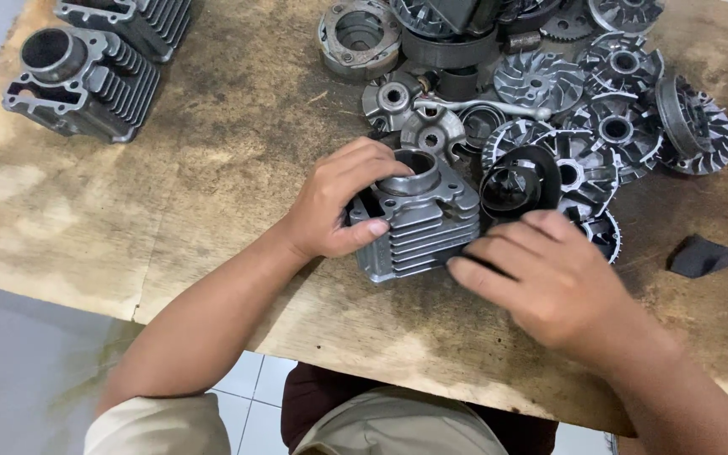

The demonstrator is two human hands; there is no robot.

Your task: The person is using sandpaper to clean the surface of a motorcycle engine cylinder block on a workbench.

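Workbench (212, 168): a worn, stained wooden top is carrying everything; its near edge is running just above the person's lap, with pale floor tiles showing below.

Parts heap (566, 109): a crowded pile of finned round metal discs, hubs and a drum-shaped piece is sitting at the far right of the bench, seemingly pushed together to leave working room in front.

Spare cylinders (86, 80): two dark grey finned engine cylinders are lying at the far left corner, well apart from the hands and apparently set out of the way.

Cylinder in hand (419, 223): a light grey finned engine cylinder is resting on the bench near the middle, just in front of the heap, bore opening facing up and away.

Left hand (339, 202): it is wrapping the cylinder's left side, fingers curling over the top by the bore rim and thumb pressing against the fins; the grip is a firm hold, likely steadying the piece against the bench.

Right hand (541, 278): it is lying with fingers flat and together, tips touching the cylinder's lower right fins; whether it is gripping anything underneath cannot be told, as the palm is hiding it and the hand is slightly blurred.

Black cup part (520, 181): a dark round piece is sitting just beside the cylinder's right end.

Dark scrap (699, 255): a small black cloth-like piece is lying alone at the right.
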